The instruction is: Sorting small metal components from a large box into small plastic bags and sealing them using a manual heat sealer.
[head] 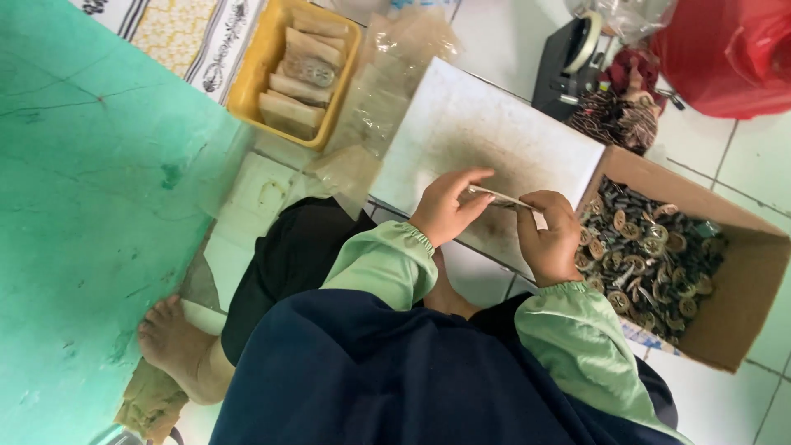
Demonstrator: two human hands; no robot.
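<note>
Between the hands, a slim clear packet [498, 197], held flat over the white board. Top centre, a yellow tray [257, 62] stacked with filled tan packets [301, 70]. Beside it, loose clear bags [387, 82]. Right, an open brown carton [746, 276]. Top right corner, a red bag [729, 49].

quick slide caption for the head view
Both hands, left hand and right hand, hold a small clear packet beside a cardboard box of buttons.

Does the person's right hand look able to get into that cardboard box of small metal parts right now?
Probably yes. The right hand is right beside the open cardboard box with nothing between them, though both hands currently pinch a small clear packet.
</note>
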